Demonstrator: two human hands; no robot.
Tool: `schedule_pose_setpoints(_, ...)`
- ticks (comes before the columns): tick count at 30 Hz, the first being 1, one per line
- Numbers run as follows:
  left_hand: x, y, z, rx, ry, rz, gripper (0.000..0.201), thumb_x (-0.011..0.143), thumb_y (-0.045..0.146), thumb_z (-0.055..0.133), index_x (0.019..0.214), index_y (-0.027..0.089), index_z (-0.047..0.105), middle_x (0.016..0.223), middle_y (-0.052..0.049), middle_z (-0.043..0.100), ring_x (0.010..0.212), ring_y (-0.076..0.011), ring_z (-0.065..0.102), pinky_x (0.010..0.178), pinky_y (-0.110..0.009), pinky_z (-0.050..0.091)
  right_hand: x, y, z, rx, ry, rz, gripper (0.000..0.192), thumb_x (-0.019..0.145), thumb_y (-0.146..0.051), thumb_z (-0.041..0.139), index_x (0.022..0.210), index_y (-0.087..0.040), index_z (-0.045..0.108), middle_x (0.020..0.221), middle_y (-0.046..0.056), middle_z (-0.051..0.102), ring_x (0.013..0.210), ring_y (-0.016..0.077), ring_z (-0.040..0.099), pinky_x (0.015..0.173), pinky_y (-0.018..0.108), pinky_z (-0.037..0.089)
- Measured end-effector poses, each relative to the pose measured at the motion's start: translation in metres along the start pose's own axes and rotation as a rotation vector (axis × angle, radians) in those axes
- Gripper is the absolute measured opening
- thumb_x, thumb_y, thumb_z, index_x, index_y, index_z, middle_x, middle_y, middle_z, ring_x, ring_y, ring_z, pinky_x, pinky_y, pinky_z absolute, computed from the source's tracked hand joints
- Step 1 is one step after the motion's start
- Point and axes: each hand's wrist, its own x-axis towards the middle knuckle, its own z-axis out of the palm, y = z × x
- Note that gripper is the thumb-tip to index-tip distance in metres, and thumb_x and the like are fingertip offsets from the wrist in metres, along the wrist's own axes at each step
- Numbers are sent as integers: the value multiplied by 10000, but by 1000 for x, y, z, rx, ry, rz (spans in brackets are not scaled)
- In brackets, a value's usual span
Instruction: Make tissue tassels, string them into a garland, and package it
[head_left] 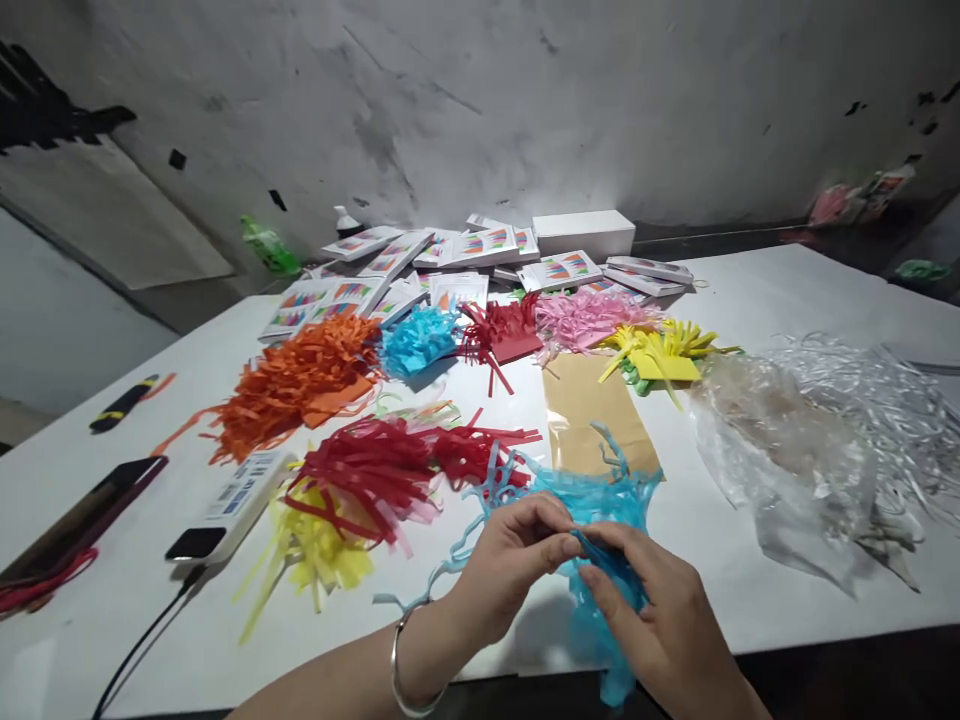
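Observation:
Blue fringed tissue paper point(600, 490) hangs between my two hands near the table's front edge, its strips falling on both sides. My left hand point(517, 560), with a bracelet at the wrist, pinches the middle of it between thumb and fingers. Close beside it, my right hand point(645, 590) is closed on the same paper, the thumb pressed toward the fingers. Just beyond lie a brown paper sheet point(600, 415) and red tissue fringe point(382, 465). Yellow tissue fringe point(322, 545) rests partly beneath the red.
Orange fringe point(300, 380), light-blue fringe point(420, 340) and pink fringe point(585, 315) lie in a row before piled printed boxes point(480, 245). Clear plastic point(787, 450) is at right. A cabled white device point(232, 505) and phone point(82, 520) are at left.

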Motion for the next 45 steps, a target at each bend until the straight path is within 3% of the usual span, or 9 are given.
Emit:
schedule_pose_setpoints(6, -14, 24, -27, 525, -153, 120, 263, 855, 427, 743, 842, 166, 773, 751, -50, 679, 727, -163, 603, 686, -265, 460, -6, 0, 18, 6, -61, -1, 151, 1003, -199, 497, 931, -227, 627, 787, -8, 685, 684, 119, 674, 616, 194, 510)
schedule_pose_setpoints(16, -38, 40, -50, 1222, -259, 571, 184, 959, 134, 451, 905, 182, 620, 790, -70, 633, 705, -174, 578, 615, -270, 453, -1, -14, 46, -192, -88, -250, 198, 979, -142, 476, 841, -201, 606, 677, 2, 611, 653, 164, 603, 800, 357, 545)
schedule_pose_setpoints(20, -48, 69, -77, 1162, -88, 571, 175, 965, 128, 446, 884, 216, 573, 765, -36, 615, 687, -154, 588, 614, -239, 491, -7, -3, 43, -55, -162, -201, 220, 1005, -272, 507, 1158, -173, 630, 1042, 92, 712, 997, 202, 676, 891, 332, 579)
schedule_pose_setpoints(24, -44, 118, -133, 1225, -17, 464, 254, 996, 247, 458, 776, 191, 570, 682, 16, 571, 602, -109, 544, 551, -197, 459, -6, 28, 37, -341, -273, -331, 465, 946, -114, 500, 1410, -143, 513, 1377, 140, 607, 1365, 264, 486, 1150, 496, 400)
schedule_pose_setpoints(29, -19, 167, -202, 1531, 355, 487, 265, 996, 346, 463, 898, 176, 640, 696, 45, 551, 650, -117, 554, 649, -246, 473, -6, 63, 38, -568, -338, -284, 312, 917, -74, 513, 1165, -175, 674, 1105, 106, 720, 1183, 263, 603, 1183, 594, 230)
schedule_pose_setpoints(32, -8, 156, -192, 1706, 539, 724, 201, 915, 293, 616, 1101, 233, 661, 966, 1, 643, 978, -216, 601, 958, -398, 457, -11, 68, 37, -545, -282, -224, 189, 960, -124, 514, 1016, -179, 686, 1036, 85, 714, 1088, 240, 623, 1136, 539, 273)
schedule_pose_setpoints(34, -4, 126, -161, 1670, 295, 818, 262, 884, 243, 680, 1145, 260, 661, 1087, -31, 671, 1043, -241, 600, 982, -392, 451, -14, 66, 37, -500, -266, -172, 150, 986, -224, 537, 1015, -188, 679, 1051, 82, 702, 1080, 246, 618, 1100, 522, 291)
schedule_pose_setpoints(38, 5, 44, -93, 1660, -575, 678, 306, 931, 283, 667, 1231, 244, 622, 1206, -69, 697, 1111, -267, 601, 1010, -422, 413, -17, 60, 39, -528, -293, -109, 178, 970, -354, 598, 1075, -234, 676, 1178, 95, 682, 1154, 285, 595, 1071, 515, 293)
schedule_pose_setpoints(45, 18, -6, -68, 1705, -686, 592, 204, 1007, 253, 535, 1173, 185, 632, 1088, -88, 688, 966, -227, 593, 862, -360, 411, -33, 83, 8, -908, 71, 172, 272, 1015, -369, 495, 1068, -168, 669, 1381, 211, 577, 1255, 396, 549, 1016, 620, 355)
